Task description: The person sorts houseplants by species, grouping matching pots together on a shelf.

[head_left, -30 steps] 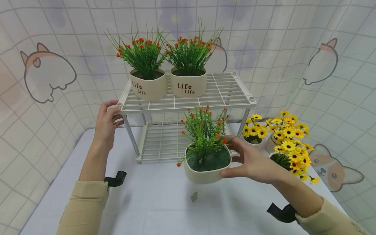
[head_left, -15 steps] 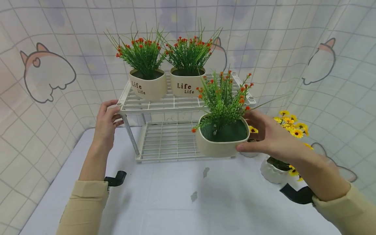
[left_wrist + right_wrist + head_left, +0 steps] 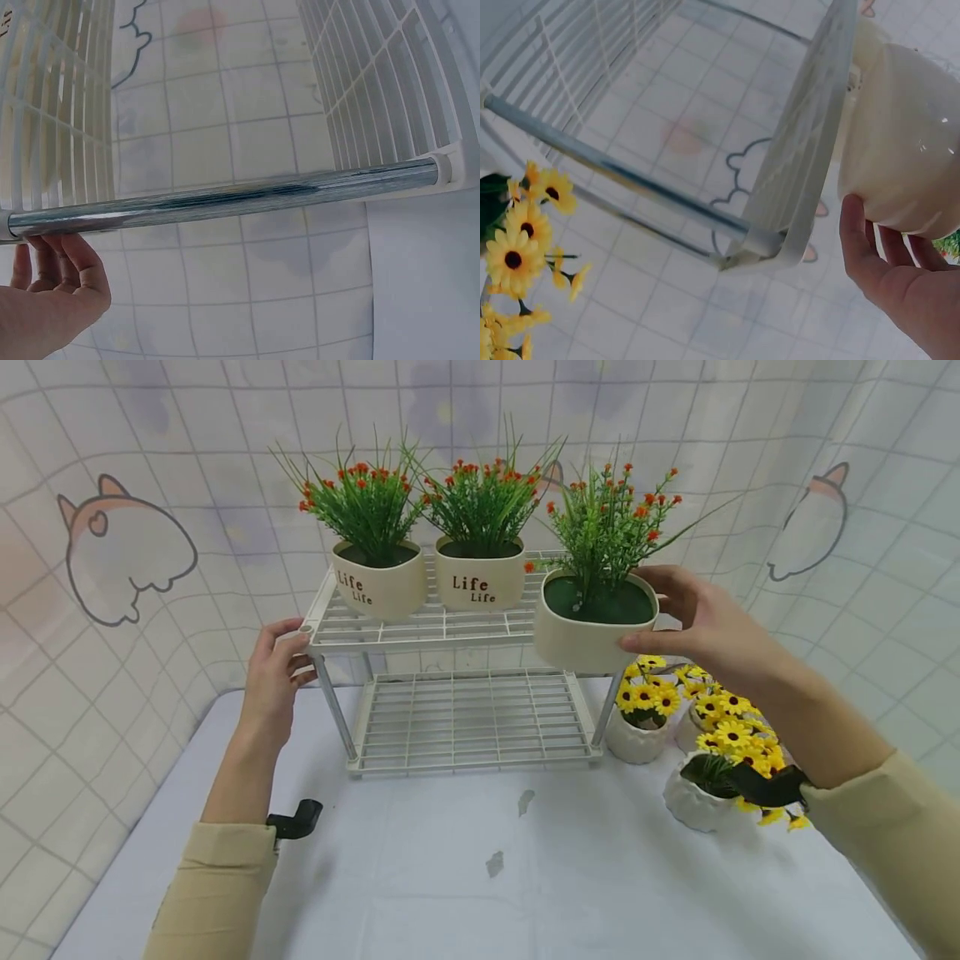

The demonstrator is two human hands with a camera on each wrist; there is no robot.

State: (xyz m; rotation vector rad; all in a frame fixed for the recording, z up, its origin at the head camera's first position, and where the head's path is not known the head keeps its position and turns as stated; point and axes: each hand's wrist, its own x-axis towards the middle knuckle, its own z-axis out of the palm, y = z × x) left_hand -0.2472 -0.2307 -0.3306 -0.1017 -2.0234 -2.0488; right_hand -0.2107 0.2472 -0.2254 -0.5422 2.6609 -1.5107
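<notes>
My right hand (image 3: 708,618) grips a cream oval pot (image 3: 592,639) by its right end, thumb in front and fingers behind. Green grass and small orange-red flowers (image 3: 611,518) grow from it. In the head view the pot overlaps the right end of the white wire rack's top shelf (image 3: 390,633); in the right wrist view, the pot (image 3: 904,142) is beside that shelf's outer face. At the rack's left front corner, my left hand (image 3: 273,681) holds the top shelf's edge. The left wrist view has those fingers (image 3: 86,262) at the metal post's (image 3: 225,201) upper end.
Two matching "Life" pots, one at the left (image 3: 378,581) and one in the middle (image 3: 480,575), stand on the top shelf. The lower shelf (image 3: 465,718) is bare wire. Yellow daisies in white pots (image 3: 637,739) crowd the table right of the rack, under my right forearm.
My right hand has raised the potted plant from in front of the lower shelf, up and to the right, to top-shelf height. The left hand stays at the rack's corner.
</notes>
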